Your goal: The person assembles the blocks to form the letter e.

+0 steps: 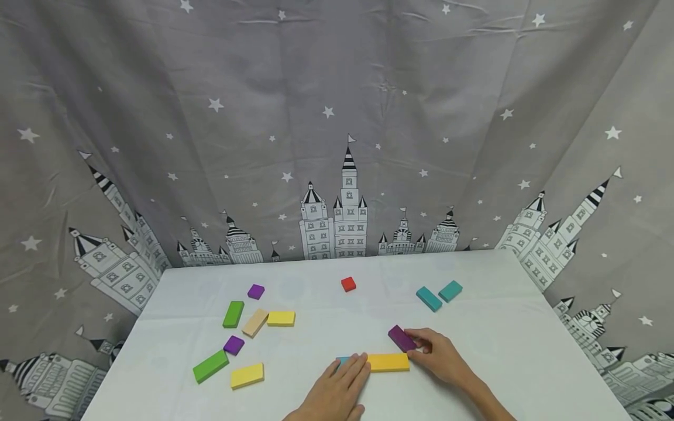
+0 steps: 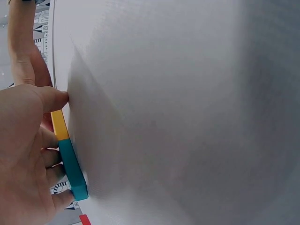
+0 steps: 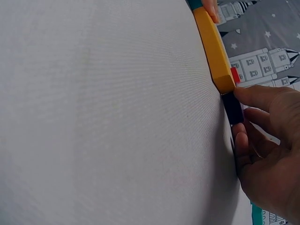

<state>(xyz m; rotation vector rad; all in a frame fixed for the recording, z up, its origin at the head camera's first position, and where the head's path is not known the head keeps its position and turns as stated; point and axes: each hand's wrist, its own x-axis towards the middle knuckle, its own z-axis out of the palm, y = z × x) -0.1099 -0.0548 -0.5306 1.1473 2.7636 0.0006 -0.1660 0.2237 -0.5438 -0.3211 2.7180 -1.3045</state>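
Two hands on white tablecloth [image 1: 500, 351]. L. hand [image 1: 337, 389] lay flat, fingers straight, pressing on small teal rectangular wooden block [image 2: 72, 164], mostly covered. Long yellow rectangular wooden block [image 1: 388, 362] lay betw. both hands, its end touching the teal one. R. hand [image 1: 439, 354] pinched dark purple rectangular wooden block [image 1: 402, 338] w/ thumb and fingertips, just beyond yellow block's R. end. Well beyond hands: red square block [image 1: 348, 284], two teal blocks [image 1: 439, 295]. Far L. of L. hand: green, purple, tan, yellow blocks, scattered.
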